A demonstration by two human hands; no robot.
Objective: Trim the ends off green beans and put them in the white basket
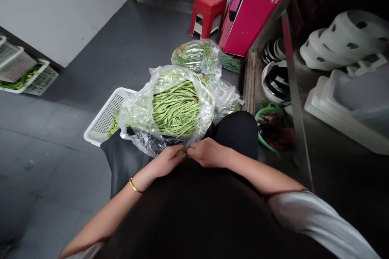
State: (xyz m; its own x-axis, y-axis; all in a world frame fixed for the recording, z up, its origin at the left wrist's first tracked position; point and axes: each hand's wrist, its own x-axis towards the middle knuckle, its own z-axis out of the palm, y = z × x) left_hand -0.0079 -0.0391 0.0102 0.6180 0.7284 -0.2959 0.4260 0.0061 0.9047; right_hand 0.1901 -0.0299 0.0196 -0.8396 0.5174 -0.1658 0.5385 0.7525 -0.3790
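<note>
My left hand (166,160) and my right hand (206,152) meet over my lap, both pinched on a short green bean piece (181,152) between the fingertips. Just beyond them a clear plastic bag (136,111) full of long green beans (176,107) rests on my knees. A gold bangle circles my left wrist. A white perforated basket (105,115) with a few cut beans stands on the floor to the left of the bag.
A second bag of beans (196,54) lies farther back near a red plastic stool (209,10) and a pink cabinet (252,12). A metal shelf on the right holds stacked bowls (276,81), white trays (346,101) and a green basket (267,127). More white baskets (21,71) stand far left.
</note>
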